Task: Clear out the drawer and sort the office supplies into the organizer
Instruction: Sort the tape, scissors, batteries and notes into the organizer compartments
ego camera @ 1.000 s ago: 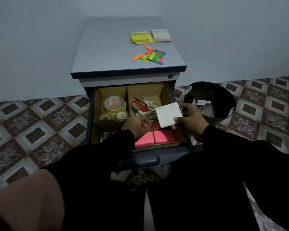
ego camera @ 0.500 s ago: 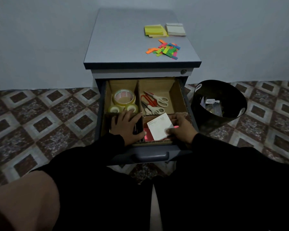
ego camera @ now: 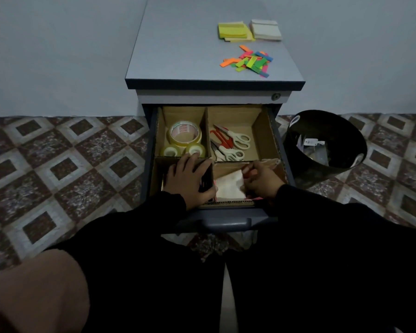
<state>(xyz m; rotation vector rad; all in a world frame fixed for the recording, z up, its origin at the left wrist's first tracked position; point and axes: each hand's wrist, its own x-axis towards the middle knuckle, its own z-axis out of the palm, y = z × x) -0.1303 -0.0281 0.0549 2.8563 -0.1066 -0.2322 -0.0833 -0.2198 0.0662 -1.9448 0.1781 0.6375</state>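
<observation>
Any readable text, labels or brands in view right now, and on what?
None can be read.
Big clear tape roll: red print on the inner core, too blurred.
White tag in the black bin: too small.
White paper pad under the right hand: no legible marks.

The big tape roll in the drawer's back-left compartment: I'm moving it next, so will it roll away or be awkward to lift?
The big tape roll lies flat on two small rolls, so it probably won't roll unless tipped on edge. Its open core should give fingers an easy hold. It looks rigid and likely light.
</observation>
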